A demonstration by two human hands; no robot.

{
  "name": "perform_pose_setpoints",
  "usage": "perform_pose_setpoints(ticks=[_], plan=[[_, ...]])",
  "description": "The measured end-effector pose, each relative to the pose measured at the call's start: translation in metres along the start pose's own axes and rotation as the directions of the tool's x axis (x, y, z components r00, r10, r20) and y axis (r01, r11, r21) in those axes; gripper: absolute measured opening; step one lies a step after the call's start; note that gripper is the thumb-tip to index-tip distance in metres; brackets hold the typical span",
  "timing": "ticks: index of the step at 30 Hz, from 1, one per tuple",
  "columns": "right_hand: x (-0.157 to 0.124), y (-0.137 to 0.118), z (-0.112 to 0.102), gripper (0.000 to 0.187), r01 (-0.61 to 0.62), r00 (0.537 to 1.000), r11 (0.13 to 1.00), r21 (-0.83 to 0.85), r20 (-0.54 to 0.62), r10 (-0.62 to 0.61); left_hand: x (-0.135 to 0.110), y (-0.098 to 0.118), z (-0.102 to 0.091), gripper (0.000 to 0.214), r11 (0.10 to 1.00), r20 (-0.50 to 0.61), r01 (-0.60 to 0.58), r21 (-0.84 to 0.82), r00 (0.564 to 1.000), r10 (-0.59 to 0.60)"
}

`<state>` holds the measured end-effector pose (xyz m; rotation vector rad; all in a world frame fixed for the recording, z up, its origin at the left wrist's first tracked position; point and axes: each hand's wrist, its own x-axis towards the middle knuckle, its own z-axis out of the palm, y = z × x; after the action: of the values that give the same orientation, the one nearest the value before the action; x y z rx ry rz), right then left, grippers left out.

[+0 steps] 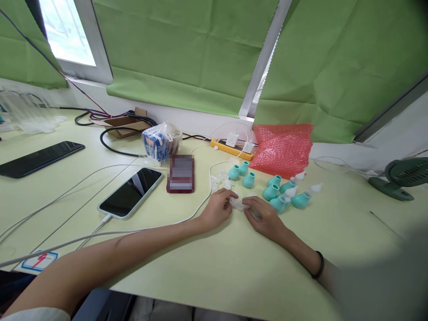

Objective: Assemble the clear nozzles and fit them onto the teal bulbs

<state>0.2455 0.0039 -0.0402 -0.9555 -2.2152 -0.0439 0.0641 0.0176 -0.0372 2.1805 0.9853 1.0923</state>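
Note:
Between my two hands is a small translucent plastic piece [236, 204], its exact kind too small to make out. My left hand [219, 206] pinches its left end between thumb and fingers. From the other side my right hand [264, 217] grips its right end, with fingers curled. Just beyond my right hand stand several teal rubber bulbs [270, 191], some with a white pointed tip [290, 192] in the neck, others with an open neck. Several clear plastic pieces [219, 178] lie past my left hand.
A white cable [210, 178] runs close by my left hand and forearm. Left of it lie a phone [132, 192] and a dark red device [181, 174]. Behind are a yellow power strip [231, 148], a red bubble-wrap bag [282, 149] and a bagged blue box [157, 145]. A green fan [406, 174] stands right.

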Motion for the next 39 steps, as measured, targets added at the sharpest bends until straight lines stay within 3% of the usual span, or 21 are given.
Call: perform_pose_setpoints(ticks=[3, 9, 14, 19, 23, 28, 34, 39], plan=[[-0.0009, 0.0006, 0.0004, 0.019, 0.014, 1.000, 1.000, 0.005, 0.015, -0.014, 0.0006, 0.0020, -0.0016, 0.026, 0.996, -0.067, 0.045, -0.078, 0.996, -0.051], [-0.0028, -0.0016, 0.0000, 0.020, 0.014, 0.994, 1.000, -0.015, -0.106, -0.015, 0.0019, 0.0024, -0.0032, 0.027, 0.984, -0.103, 0.070, -0.161, 0.991, -0.087], [-0.0023, -0.0015, -0.0005, 0.020, -0.012, 1.000, 0.999, -0.034, 0.001, 0.012, 0.0022, 0.0019, -0.0035, 0.031, 0.983, -0.079, 0.062, -0.176, 0.994, -0.077], [0.0002, -0.0028, -0.0011, 0.031, -0.059, 0.994, 0.993, -0.102, 0.087, 0.068, 0.0030, 0.0060, -0.0054, 0.032, 0.979, -0.033, 0.032, -0.202, 0.999, -0.039], [0.0010, -0.0036, -0.0005, 0.023, -0.059, 0.989, 0.992, -0.115, 0.129, 0.074, 0.0039, 0.0065, -0.0051, 0.037, 0.978, 0.006, 0.004, -0.211, 1.000, -0.003], [0.0005, -0.0035, -0.0011, 0.018, -0.050, 0.993, 0.993, -0.110, 0.104, 0.062, 0.0037, 0.0016, -0.0016, 0.033, 0.975, -0.008, 0.042, -0.217, 0.999, -0.045], [-0.0005, -0.0068, -0.0036, 0.019, -0.040, 0.998, 0.991, -0.125, -0.055, 0.033, 0.0025, 0.0000, -0.0007, 0.026, 0.977, -0.009, 0.063, -0.205, 0.998, -0.066], [-0.0001, -0.0073, -0.0034, 0.016, -0.043, 0.998, 0.988, -0.151, -0.057, 0.034, 0.0017, 0.0050, -0.0035, 0.029, 0.987, 0.033, 0.030, -0.159, 0.999, -0.025]])
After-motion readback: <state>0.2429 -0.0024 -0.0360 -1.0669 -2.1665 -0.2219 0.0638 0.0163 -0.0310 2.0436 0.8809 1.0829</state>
